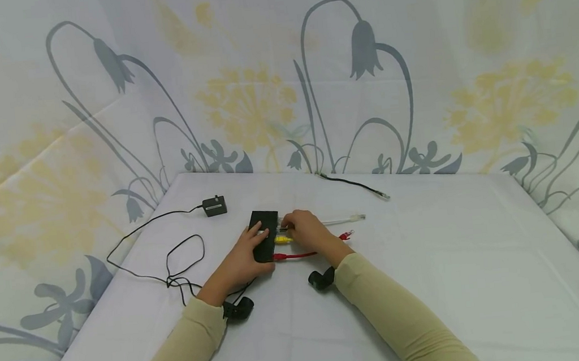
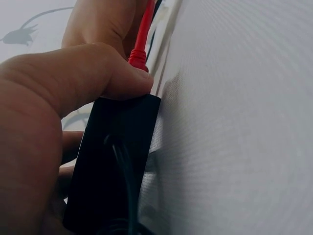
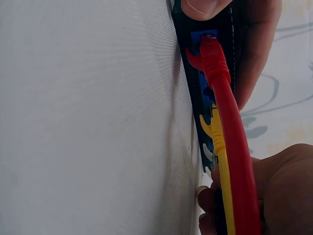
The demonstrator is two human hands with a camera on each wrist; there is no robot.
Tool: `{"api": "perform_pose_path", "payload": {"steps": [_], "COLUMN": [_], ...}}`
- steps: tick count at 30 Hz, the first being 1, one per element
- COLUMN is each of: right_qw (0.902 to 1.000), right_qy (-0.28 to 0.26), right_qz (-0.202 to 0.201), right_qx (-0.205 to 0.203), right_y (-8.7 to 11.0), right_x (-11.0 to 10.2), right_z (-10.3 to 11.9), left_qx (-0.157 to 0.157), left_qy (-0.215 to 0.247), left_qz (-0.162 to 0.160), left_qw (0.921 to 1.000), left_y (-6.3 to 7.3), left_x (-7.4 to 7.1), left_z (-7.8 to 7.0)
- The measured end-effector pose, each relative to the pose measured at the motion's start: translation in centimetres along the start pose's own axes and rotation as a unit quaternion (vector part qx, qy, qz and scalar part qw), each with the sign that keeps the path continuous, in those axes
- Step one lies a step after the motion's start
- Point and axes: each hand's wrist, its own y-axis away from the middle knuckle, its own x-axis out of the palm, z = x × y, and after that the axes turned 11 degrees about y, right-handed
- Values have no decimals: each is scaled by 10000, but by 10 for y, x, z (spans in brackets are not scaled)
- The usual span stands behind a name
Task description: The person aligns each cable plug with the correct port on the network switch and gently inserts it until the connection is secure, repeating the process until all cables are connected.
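Note:
A black network switch (image 1: 263,219) lies on the white table. My left hand (image 1: 246,254) grips it, thumb at the near end and fingers spread over its top. Red (image 1: 280,256) and yellow (image 1: 282,240) network cables are plugged into its right side, in a row of blue-edged ports. My right hand (image 1: 307,230) pinches a network cable at a port beyond the yellow one. A pale plug latch (image 3: 208,152) shows there in the right wrist view; fingers hide most of that plug. In the left wrist view a thin black cord (image 2: 124,171) leaves the switch's other side.
A black power adapter (image 1: 214,205) stands at the back left, its cord (image 1: 174,277) looping over the table. A white cable's free plug (image 1: 357,217) and a red one (image 1: 346,235) lie right of my right hand. A black network cable (image 1: 353,183) lies at the back edge.

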Motion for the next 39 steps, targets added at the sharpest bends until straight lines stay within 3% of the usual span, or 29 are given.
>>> {"api": "perform_pose_path", "payload": {"steps": [21,31,39], "right_qw": [9966,9978,9993], "right_qy": [583,464,328], "right_qz": [501,455,196], "right_qx": [-296,-129,-30], "right_y": [6,18,26], "right_x": [-11,-34,-49], "right_z": [-10,-16,-39], "left_qx": [-27,-42,-41], "left_qy": [-56,-37,-47], "left_qz": [-22,17,40], "left_qw": [10000,10000,10000], "left_y": [0,1,1], "left_x": [2,1,1], "left_z": [3,2,0]}}
